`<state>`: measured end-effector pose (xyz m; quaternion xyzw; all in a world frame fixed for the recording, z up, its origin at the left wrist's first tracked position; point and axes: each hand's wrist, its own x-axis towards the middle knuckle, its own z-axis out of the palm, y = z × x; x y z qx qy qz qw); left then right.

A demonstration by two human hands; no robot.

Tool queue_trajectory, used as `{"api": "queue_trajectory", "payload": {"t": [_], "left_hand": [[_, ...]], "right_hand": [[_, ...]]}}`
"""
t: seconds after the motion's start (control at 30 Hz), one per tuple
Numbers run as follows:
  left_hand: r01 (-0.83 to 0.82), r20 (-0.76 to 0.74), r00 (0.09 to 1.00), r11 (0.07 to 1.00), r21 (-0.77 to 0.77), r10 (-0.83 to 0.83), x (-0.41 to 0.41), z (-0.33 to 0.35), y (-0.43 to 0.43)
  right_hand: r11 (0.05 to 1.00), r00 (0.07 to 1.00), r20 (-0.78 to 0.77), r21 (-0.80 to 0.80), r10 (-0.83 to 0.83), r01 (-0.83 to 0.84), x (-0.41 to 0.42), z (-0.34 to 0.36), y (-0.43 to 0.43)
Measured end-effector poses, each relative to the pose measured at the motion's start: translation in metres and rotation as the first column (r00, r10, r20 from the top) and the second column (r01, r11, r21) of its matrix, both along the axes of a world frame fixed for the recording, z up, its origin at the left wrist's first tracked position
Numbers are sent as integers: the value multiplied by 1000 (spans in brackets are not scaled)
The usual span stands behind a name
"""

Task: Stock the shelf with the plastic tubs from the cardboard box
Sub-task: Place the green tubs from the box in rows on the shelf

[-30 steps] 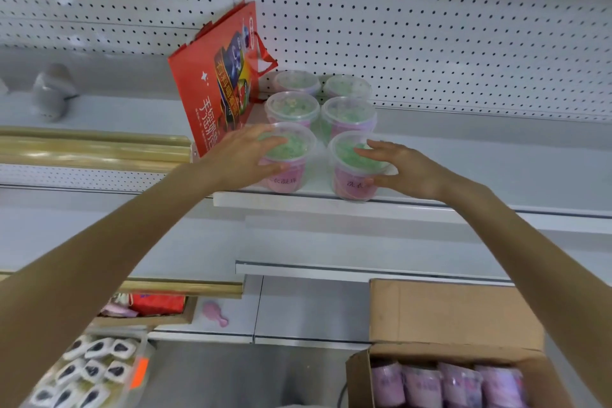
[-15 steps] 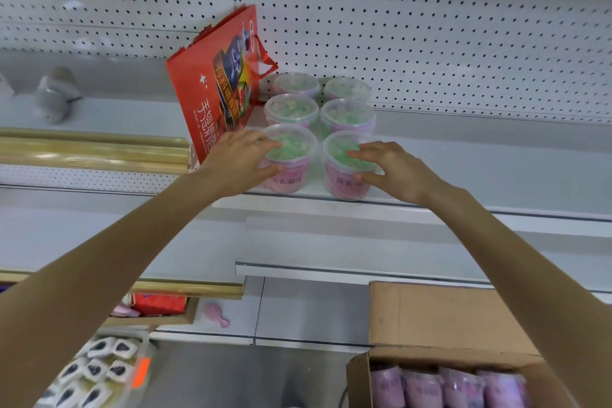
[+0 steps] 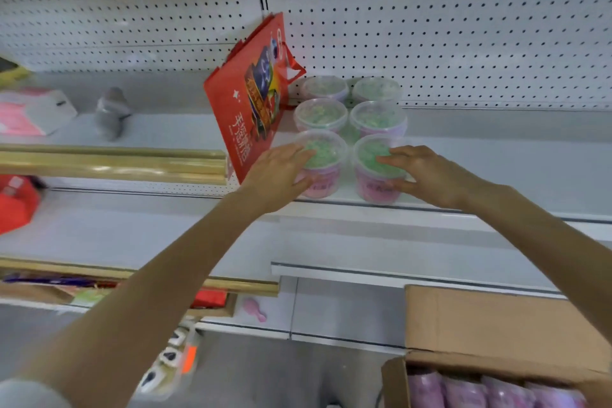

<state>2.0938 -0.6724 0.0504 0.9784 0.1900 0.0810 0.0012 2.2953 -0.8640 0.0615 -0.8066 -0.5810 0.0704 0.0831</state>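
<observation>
Standing side by side at the front edge of the shelf [image 3: 496, 175], two plastic tubs are gripped, one by each hand. The left front tub [image 3: 328, 159] is clasped by the left hand [image 3: 278, 175], whose fingers are laid over the clear lid while the thumb is pressed against the pink side. The right front tub [image 3: 369, 175] is clasped in the same way by the right hand [image 3: 430, 172], with fingers curled over the lid and the thumb set low on the pink wall. Both tubs are seen upright, close together with a narrow gap between them, and green contents are visible through the lids. Behind them four more tubs [image 3: 377, 117] are ranged in two rows of two, the rearmost pair near the pegboard back panel [image 3: 463, 26]. A red bag [image 3: 251, 99] is leaned just left of the tubs, tilted, its lower corner beside the left hand. At the lower right the cardboard box [image 3: 496, 325] is found open, and pink tubs [image 3: 496, 394] are packed inside it. A gold rail [image 3: 112, 164] is seen along the shelf to the left.
</observation>
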Motion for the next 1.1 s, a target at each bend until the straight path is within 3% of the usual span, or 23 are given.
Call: {"api": "queue_trajectory", "payload": {"t": [0.1,0.3,0.47,0.77,1.1], "left_hand": [[28,-36,999,996,83,-26,1,-1,-10],[76,-80,995,967,243,-58,-8,6,-44],[197,-99,980,928,317,-174,-26,1,-113],[410,-183,907,895,177,-379,-70,-64,-252],[439,-318,858,897,48,-403,-79,-106,-320]], "right_hand": [[995,991,133,-102,6,8,-7,9,-7],[984,951,309,-158,-27,79,-40,15,-50],[955,928,361,-231,-95,187,-83,7,-127],[857,910,357,-382,-209,347,-151,-34,-276],[793,922,290,-482,-256,372,-144,-89,-368]]}}
